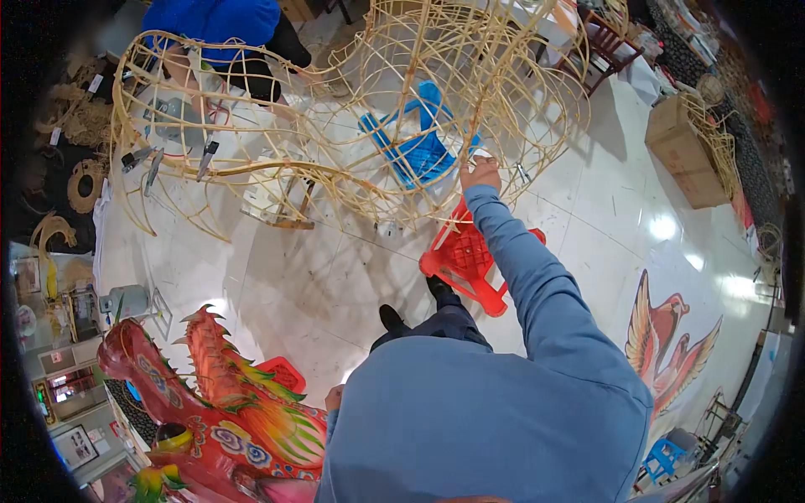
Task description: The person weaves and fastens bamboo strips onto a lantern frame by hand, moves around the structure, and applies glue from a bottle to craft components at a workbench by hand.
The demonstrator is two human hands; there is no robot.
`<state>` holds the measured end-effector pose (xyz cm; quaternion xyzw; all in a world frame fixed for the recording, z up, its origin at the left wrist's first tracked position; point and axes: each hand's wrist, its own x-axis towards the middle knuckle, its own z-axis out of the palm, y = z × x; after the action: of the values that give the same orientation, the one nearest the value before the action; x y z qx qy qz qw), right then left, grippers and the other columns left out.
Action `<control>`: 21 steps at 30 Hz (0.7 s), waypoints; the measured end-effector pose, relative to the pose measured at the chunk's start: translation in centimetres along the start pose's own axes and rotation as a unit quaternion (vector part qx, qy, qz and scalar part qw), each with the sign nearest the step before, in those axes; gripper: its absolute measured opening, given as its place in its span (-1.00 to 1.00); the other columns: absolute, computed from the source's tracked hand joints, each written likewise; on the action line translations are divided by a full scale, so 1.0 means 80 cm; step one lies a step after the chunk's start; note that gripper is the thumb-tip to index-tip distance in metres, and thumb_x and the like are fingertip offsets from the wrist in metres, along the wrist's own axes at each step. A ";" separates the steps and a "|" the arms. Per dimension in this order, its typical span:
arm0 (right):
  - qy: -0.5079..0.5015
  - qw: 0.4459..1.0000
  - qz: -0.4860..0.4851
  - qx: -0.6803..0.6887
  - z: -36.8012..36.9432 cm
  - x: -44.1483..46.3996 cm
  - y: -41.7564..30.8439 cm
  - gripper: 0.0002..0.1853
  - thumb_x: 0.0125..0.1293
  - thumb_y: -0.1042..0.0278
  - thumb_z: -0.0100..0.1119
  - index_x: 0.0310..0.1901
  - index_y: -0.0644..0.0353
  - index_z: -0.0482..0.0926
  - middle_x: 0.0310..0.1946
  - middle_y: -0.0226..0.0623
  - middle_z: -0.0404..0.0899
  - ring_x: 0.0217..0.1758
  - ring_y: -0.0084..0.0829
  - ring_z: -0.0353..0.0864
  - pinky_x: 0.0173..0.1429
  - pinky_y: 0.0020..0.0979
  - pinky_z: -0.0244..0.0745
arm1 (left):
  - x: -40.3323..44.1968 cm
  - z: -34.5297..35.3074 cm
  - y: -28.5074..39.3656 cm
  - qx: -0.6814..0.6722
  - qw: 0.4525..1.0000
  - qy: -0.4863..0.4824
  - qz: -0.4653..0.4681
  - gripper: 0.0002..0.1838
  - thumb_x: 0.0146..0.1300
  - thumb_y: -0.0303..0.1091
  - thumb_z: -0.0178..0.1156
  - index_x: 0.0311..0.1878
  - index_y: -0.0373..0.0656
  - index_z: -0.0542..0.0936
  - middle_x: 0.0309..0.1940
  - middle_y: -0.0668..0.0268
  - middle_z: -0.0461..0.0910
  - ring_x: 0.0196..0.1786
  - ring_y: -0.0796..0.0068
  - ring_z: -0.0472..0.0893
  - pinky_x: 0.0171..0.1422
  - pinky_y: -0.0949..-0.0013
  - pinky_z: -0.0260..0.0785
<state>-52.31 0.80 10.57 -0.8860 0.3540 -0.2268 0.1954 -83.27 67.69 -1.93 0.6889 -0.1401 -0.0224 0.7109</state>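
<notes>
A large openwork frame of bent bamboo strips (352, 180) spans the upper half of the head view. My right hand (481, 173), arm stretched forward, is closed on a strip at the frame's near lower edge. Metal clips (207, 158) grip the strips on the left side of the frame. Only a small part of my left hand (334, 397) shows, low beside my body; its fingers are hidden. A red plastic stool (466, 255) stands just below my right hand, and a blue plastic stool (417, 151) shows through the strips.
A person in a blue top (214, 21) is behind the frame at upper left. A painted red dragon head (226, 411) stands at lower left. A cardboard box (686, 155) is at right, and a painted bird picture (671, 344) lies on the tiled floor (579, 243).
</notes>
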 end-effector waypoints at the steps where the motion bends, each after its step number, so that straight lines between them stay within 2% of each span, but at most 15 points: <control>1: 0.000 1.000 -0.004 0.002 -0.003 0.003 -0.005 -0.57 0.00 0.07 0.10 -0.16 0.19 0.52 -0.13 0.02 0.45 -0.13 -0.08 0.49 -0.03 -0.24 0.40 | 0.004 0.006 0.010 -0.002 1.000 0.000 -0.009 -0.74 0.09 -0.11 0.13 -0.32 -0.10 0.58 -0.39 0.27 0.60 -0.31 0.40 0.57 -0.20 0.38 0.40; 2: -0.034 0.999 0.021 -0.013 -0.007 0.007 -0.008 -0.57 0.01 0.06 0.08 -0.14 0.17 0.51 -0.13 0.00 0.46 -0.11 -0.09 0.48 -0.02 -0.26 0.40 | 0.009 0.012 0.020 -0.004 1.000 0.000 -0.017 -0.74 0.09 -0.10 0.13 -0.32 -0.09 0.58 -0.39 0.27 0.60 -0.31 0.40 0.57 -0.20 0.38 0.40; 3: -0.067 0.996 0.046 -0.028 -0.013 0.010 -0.013 -0.57 0.03 0.04 0.06 -0.13 0.16 0.50 -0.13 -0.03 0.46 -0.08 -0.11 0.46 -0.01 -0.27 0.39 | 0.016 0.022 0.036 0.136 0.979 -0.001 -0.153 -0.73 0.09 -0.09 0.12 -0.31 -0.09 0.59 -0.39 0.27 0.60 -0.31 0.41 0.57 -0.20 0.38 0.40; 4: -0.100 0.991 0.072 -0.043 -0.017 0.011 -0.016 -0.57 0.04 0.03 0.05 -0.11 0.14 0.48 -0.13 -0.05 0.47 -0.05 -0.12 0.45 0.00 -0.29 0.39 | 0.016 0.027 0.045 0.269 0.920 -0.001 -0.283 -0.72 0.10 -0.08 0.12 -0.31 -0.08 0.59 -0.40 0.26 0.59 -0.31 0.41 0.57 -0.20 0.38 0.40; 5: -0.099 0.992 0.069 -0.043 -0.017 0.014 -0.017 -0.57 0.04 0.03 0.05 -0.11 0.14 0.48 -0.13 -0.05 0.47 -0.05 -0.12 0.45 0.00 -0.29 0.39 | 0.019 0.032 0.051 0.392 0.826 -0.001 -0.405 -0.71 0.10 -0.07 0.11 -0.30 -0.08 0.59 -0.41 0.26 0.59 -0.31 0.42 0.57 -0.20 0.39 0.40; 9: -0.172 0.979 0.027 -0.105 -0.012 0.026 -0.018 -0.57 0.08 -0.04 -0.03 -0.17 0.11 0.51 -0.17 -0.09 0.50 -0.03 -0.21 0.45 0.01 -0.32 0.39 | 0.013 0.032 0.048 0.416 0.808 -0.008 -0.417 -0.70 0.11 -0.04 0.09 -0.30 -0.08 0.59 -0.42 0.25 0.59 -0.33 0.43 0.57 -0.21 0.39 0.39; 12: -0.157 0.979 0.071 -0.110 -0.005 0.030 -0.019 -0.54 0.00 -0.12 0.03 -0.26 0.12 0.56 -0.26 -0.03 0.51 -0.20 -0.10 0.51 -0.11 -0.24 0.43 | 0.010 0.041 0.052 0.422 0.800 0.007 -0.427 -0.69 0.11 -0.04 0.09 -0.32 -0.08 0.59 -0.44 0.25 0.59 -0.34 0.43 0.57 -0.22 0.40 0.39; 13: -0.156 0.979 0.068 -0.109 -0.007 0.030 -0.019 -0.54 0.00 -0.12 0.03 -0.26 0.12 0.56 -0.26 -0.03 0.51 -0.20 -0.10 0.51 -0.11 -0.24 0.43 | 0.011 0.044 0.056 0.425 0.796 0.014 -0.431 -0.69 0.11 -0.04 0.09 -0.33 -0.08 0.59 -0.44 0.25 0.59 -0.35 0.44 0.57 -0.22 0.40 0.39; 16: -0.218 0.965 0.044 -0.141 -0.018 0.033 -0.026 -0.55 0.09 -0.13 -0.09 -0.30 0.10 0.53 -0.22 -0.20 0.53 -0.13 -0.28 0.51 -0.03 -0.33 0.41 | 0.019 0.054 0.063 0.397 0.813 0.015 -0.426 -0.70 0.12 -0.05 0.08 -0.34 -0.08 0.60 -0.45 0.26 0.59 -0.36 0.44 0.57 -0.23 0.40 0.39; 21: -0.254 0.958 0.059 -0.120 -0.009 0.044 -0.019 -0.55 0.08 -0.14 -0.07 -0.31 0.11 0.53 -0.23 -0.21 0.53 -0.16 -0.24 0.52 -0.05 -0.31 0.41 | 0.037 0.074 0.089 0.361 0.812 0.034 -0.457 -0.70 0.11 -0.06 0.05 -0.34 -0.09 0.60 -0.46 0.26 0.59 -0.37 0.44 0.57 -0.24 0.40 0.39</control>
<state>-49.61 -0.87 12.87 -0.9090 0.3687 0.0617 0.1844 -82.99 61.61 5.67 0.8810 0.2167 -0.2689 0.3234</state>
